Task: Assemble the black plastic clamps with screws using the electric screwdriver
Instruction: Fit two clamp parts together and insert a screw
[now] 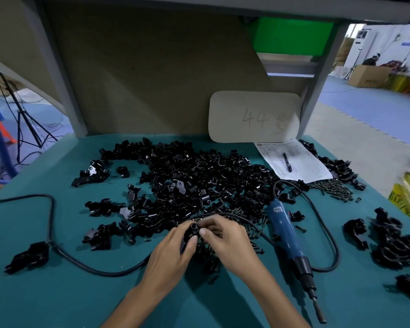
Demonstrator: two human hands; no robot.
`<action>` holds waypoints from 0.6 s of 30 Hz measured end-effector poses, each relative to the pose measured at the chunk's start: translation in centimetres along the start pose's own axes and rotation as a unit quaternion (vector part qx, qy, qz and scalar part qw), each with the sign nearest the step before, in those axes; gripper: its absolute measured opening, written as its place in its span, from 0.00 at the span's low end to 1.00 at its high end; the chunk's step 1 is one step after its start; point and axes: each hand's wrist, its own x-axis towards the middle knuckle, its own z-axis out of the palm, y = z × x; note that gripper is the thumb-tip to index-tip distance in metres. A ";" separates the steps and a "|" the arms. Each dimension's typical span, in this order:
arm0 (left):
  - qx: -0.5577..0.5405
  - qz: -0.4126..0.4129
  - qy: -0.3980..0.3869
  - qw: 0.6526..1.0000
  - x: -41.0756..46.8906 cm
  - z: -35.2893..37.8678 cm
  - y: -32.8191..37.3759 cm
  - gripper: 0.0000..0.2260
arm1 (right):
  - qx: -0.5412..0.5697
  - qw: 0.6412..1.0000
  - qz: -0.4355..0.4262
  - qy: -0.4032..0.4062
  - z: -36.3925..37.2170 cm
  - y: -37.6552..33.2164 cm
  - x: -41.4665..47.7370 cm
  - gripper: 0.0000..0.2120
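A black plastic clamp (pixel 191 229) is gripped by my left hand (pixel 173 254) just above the green table, at the near edge of a big heap of loose black clamp parts (pixel 199 183). My right hand (pixel 225 240) pinches at the clamp's right side with thumb and fingertips; whether a screw sits between them I cannot tell. Small dark screws (pixel 256 233) lie scattered under and right of my hands. The blue electric screwdriver (pixel 288 235) lies untouched on the table to the right, bit pointing toward me.
The screwdriver's black cable (pixel 88 266) loops across the table's left and behind my hands. More clamps (pixel 398 247) lie at the right, another screw pile (pixel 334 188) near a paper sheet with a pen (pixel 287 162). A card marked 44 (pixel 253 117) leans on the back board.
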 end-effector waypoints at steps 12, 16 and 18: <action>0.023 0.021 0.001 1.000 -0.2 -0.1 0.4 0.21 | -0.080 0.994 -0.002 -0.077 -0.5 0.8 1.0 0.14; 0.027 0.022 0.006 0.999 -0.3 -0.2 0.6 0.22 | -0.073 0.986 0.006 -0.149 -1.0 0.7 1.3 0.13; 0.030 0.024 0.002 0.999 -0.3 -0.1 0.6 0.23 | -0.089 0.984 -0.001 -0.154 -1.2 0.8 1.5 0.16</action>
